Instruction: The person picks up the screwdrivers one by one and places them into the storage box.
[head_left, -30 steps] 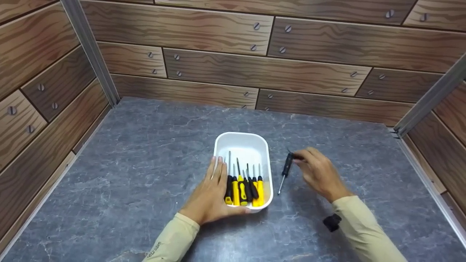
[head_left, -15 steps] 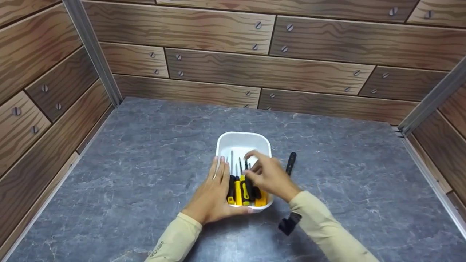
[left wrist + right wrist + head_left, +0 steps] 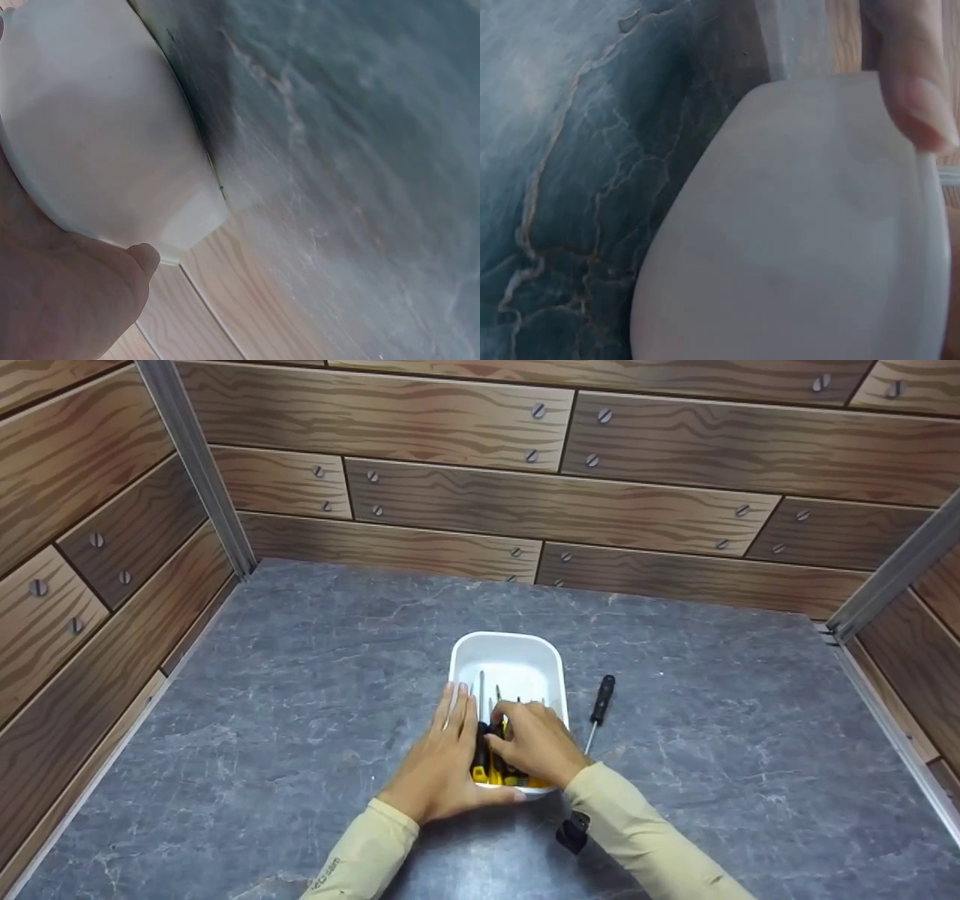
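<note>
A white plastic box (image 3: 506,639) holds several screwdrivers with yellow and black handles (image 3: 480,771), laid side by side with shafts pointing away from me. My left hand (image 3: 435,769) rests along the box's left side with straight fingers, its thumb stretched along the near rim. My right hand (image 3: 536,739) reaches into the box; thumb and forefinger pinch a screwdriver's dark neck (image 3: 496,729), and the palm hides the handles on the right. In the left wrist view my left thumb (image 3: 146,259) lies at the rim. The right wrist view shows the box's outer wall (image 3: 780,225).
A black-handled screwdriver (image 3: 603,701) lies on the grey marbled table (image 3: 337,660), right of the box, its tip hidden behind my right forearm. Wood-patterned walls (image 3: 450,495) with metal corner posts (image 3: 199,472) enclose the table at the back and sides.
The right hand let go of the black screwdriver, which now lies right of the box, and moved left into the box among the handles. My left hand stayed at the box.
</note>
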The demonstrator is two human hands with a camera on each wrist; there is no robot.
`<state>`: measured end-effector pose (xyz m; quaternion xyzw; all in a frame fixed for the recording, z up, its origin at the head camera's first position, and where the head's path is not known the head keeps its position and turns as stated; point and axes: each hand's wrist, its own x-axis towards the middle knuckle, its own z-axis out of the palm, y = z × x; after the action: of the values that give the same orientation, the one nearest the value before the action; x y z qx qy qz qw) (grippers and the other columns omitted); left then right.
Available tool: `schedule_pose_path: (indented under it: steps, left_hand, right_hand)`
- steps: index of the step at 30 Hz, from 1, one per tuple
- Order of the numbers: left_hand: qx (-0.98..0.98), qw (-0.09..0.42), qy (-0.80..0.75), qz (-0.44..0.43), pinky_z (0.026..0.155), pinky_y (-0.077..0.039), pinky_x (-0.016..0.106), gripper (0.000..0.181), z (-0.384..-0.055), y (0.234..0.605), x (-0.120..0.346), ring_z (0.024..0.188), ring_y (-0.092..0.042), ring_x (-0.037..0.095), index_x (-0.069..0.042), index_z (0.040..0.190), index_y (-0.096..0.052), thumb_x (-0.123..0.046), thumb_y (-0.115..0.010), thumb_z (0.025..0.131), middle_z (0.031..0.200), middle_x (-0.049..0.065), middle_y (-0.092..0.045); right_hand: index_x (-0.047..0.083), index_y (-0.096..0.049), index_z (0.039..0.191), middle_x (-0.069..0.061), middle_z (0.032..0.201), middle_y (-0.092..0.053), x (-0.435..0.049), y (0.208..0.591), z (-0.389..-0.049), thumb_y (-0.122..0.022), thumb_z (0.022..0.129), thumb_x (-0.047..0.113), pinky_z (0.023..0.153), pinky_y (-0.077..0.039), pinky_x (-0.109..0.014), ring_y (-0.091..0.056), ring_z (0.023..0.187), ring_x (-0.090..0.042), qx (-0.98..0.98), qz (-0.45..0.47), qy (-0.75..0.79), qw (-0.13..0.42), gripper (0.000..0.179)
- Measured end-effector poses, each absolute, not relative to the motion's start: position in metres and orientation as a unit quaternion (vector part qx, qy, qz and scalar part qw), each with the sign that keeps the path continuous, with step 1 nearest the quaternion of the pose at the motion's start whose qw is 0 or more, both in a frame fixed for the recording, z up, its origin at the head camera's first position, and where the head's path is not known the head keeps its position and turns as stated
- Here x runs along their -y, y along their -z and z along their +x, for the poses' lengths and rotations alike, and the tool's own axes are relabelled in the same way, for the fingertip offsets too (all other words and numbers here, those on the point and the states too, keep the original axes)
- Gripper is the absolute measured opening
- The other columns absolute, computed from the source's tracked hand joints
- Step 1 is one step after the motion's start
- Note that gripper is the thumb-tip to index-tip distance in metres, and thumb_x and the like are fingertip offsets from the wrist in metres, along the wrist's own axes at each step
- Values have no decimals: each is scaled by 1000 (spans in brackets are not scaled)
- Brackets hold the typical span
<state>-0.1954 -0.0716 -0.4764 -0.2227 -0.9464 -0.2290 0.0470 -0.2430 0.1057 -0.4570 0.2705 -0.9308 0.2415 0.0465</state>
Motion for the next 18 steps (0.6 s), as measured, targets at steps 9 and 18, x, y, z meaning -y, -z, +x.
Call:
schedule_pose_path:
  steps: [9,18]
  left_hand:
    - [945,56,227,-227,121,-22,49,137,-196,478,71,154,0,39,10,157,-15,-92,-53,73,165,28,-10]
    - [947,66,218,-227,122,-20,48,138,-197,480,71,153,-2,41,11,156,-18,-93,-52,72,164,30,-12]
  right_hand:
    - [8,-70,86,7,63,-57,-106,461,-243,-78,86,16,53,-45,-30,-51,58,-9,927,287,-237,43,11]
    - [5,-73,93,-1,80,-67,-122,448,-249,-75,89,10,65,-52,-33,-62,72,-19,901,313,-288,87,6]
